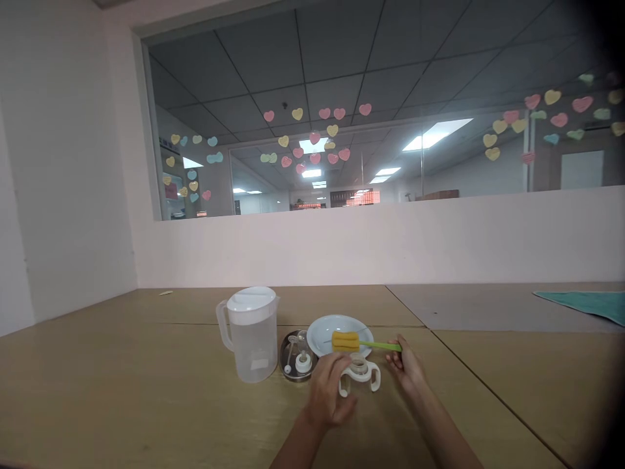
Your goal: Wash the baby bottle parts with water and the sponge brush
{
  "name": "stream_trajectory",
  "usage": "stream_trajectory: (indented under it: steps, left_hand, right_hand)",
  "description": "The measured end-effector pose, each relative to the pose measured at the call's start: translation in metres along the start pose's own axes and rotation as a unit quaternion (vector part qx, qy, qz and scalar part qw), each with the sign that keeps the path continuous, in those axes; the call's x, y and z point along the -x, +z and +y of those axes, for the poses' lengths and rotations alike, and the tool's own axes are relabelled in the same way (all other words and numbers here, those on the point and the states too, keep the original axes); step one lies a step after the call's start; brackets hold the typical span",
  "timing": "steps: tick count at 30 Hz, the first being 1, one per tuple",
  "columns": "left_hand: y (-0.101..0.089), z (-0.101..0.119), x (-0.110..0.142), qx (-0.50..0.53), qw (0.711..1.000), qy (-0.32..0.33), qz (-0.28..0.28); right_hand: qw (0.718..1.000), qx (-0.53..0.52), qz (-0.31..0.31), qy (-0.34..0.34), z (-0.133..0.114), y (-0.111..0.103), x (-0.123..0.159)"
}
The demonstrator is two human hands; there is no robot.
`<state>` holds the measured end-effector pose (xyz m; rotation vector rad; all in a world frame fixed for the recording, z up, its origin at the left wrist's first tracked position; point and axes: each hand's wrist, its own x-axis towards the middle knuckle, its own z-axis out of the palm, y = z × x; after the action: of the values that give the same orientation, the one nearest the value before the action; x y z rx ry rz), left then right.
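Note:
My left hand (331, 391) is closed around a white two-handled bottle collar (360, 376), held just above the wooden table. My right hand (406, 363) pinches the green handle of a bottle brush (364, 343). The brush's yellow sponge head points left and sits over the collar and the near rim of a white bowl (338, 324). A clear bottle part with a white valve (295, 356) lies between the bowl and a translucent plastic pitcher (250, 333) with a white lid.
The wooden table (122, 391) runs to a white wall under a wide window with heart stickers. A teal cloth (588, 303) lies at the far right. A grey tabletop section (478, 306) adjoins behind.

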<state>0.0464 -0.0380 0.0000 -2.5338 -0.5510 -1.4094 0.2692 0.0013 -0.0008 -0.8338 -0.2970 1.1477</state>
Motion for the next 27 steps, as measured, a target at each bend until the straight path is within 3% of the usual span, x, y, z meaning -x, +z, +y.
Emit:
stream_trajectory:
  steps: [5,20,27]
  left_hand:
    - [0.008,0.003,-0.001,0.002,0.998,-0.017,-0.059]
    - [0.021,0.003,0.000,-0.015,0.993,-0.101,-0.053]
    - [0.016,0.009,-0.004,-0.028,0.996,-0.082,-0.030]
  right_hand:
    - [1.000,0.007,-0.002,-0.006,0.003,-0.001,-0.001]
    - [1.000,0.020,0.009,0.002,-0.004,0.002,0.003]
    - [1.000,0.026,0.015,0.004,-0.003,0.002,0.003]
